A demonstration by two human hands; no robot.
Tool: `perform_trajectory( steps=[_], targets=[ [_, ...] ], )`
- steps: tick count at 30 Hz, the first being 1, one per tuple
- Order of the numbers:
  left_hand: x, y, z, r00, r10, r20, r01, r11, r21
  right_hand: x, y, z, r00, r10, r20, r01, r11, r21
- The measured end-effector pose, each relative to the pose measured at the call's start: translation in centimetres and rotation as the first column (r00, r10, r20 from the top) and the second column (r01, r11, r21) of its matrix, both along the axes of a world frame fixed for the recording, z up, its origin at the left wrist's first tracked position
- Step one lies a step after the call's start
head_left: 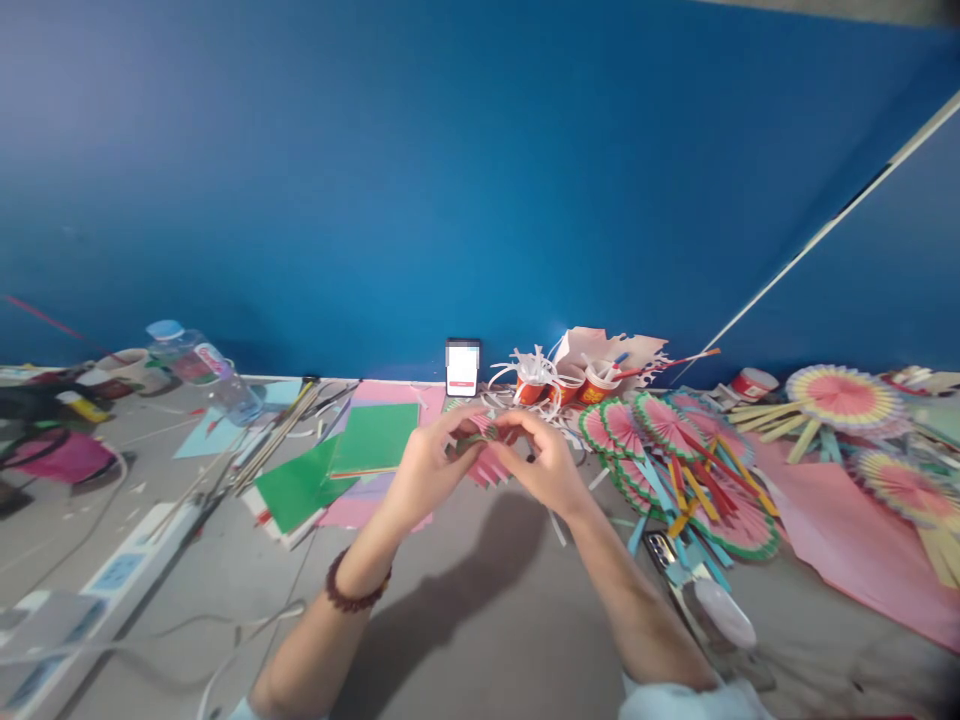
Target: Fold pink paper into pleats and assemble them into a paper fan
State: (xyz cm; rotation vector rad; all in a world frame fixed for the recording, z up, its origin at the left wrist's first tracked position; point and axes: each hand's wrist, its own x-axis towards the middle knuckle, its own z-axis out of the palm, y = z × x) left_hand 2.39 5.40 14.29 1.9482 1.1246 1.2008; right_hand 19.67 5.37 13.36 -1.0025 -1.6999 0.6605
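My left hand point(431, 460) and my right hand point(544, 460) meet above the grey table point(480, 600), fingers pinched together on a small pleated pink and green paper piece point(486, 452). Its pink folds fan out below my fingers. A beaded bracelet point(352, 592) circles my left wrist. Right of my hands lies a heap of finished round paper fans point(675, 450) with coloured stick handles.
Green and pink paper sheets point(360, 450) lie left of my hands, with a phone point(462, 368) upright at the wall, red cups point(577, 385), a water bottle point(202, 368), a power strip point(112, 580), scissors point(675, 565) and a large pink sheet point(847, 530) at right.
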Motion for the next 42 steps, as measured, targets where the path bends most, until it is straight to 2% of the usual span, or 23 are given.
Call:
perform_trajectory(
  steps=[3,8,13,17,20,25,28,34,39,42],
  targets=[
    [0.0,-0.3,-0.1,0.999,0.005,-0.054,-0.001,0.998,0.059,-0.3,-0.2,-0.2,1.000,-0.016,0.000,0.016,0.998,0.055],
    [0.0,-0.6,0.5,0.977,0.145,-0.158,-0.105,0.966,0.238,-0.8,-0.4,-0.4,0.997,-0.072,-0.038,0.078,0.982,0.171],
    [0.0,-0.9,1.3,0.946,0.222,-0.235,-0.136,0.933,0.334,-1.0,-0.6,0.0,0.994,-0.091,-0.058,0.104,0.953,0.284],
    [-0.1,-1.0,1.4,0.928,0.279,-0.248,-0.154,0.892,0.426,-1.1,-0.7,0.2,0.998,-0.046,-0.047,0.057,0.964,0.261],
    [-0.2,-1.1,1.3,0.926,0.276,-0.256,-0.134,0.878,0.459,-1.0,-0.8,0.0,0.998,-0.023,-0.062,0.037,0.971,0.236],
    [-0.3,-1.2,1.7,0.928,0.246,-0.281,-0.100,0.888,0.449,-1.0,-0.9,0.0,0.996,-0.005,-0.093,0.025,0.977,0.211],
    [-0.6,-1.4,2.0,0.928,0.246,-0.282,-0.096,0.885,0.457,-1.2,-1.1,0.1,0.992,0.022,-0.123,-0.003,0.989,0.150],
    [-1.4,-1.6,2.4,0.925,0.171,-0.338,0.006,0.885,0.465,-1.3,-1.1,-0.3,0.977,0.106,-0.187,-0.096,0.994,0.059],
    [-1.5,-1.7,2.6,0.923,0.176,-0.343,0.002,0.888,0.461,-1.3,-1.0,-0.5,0.978,0.104,-0.182,-0.102,0.995,0.022],
    [-1.3,-1.8,2.5,0.928,0.180,-0.326,-0.002,0.878,0.479,-1.2,-1.0,-0.6,0.978,0.111,-0.175,-0.104,0.994,0.044]
  ],
)
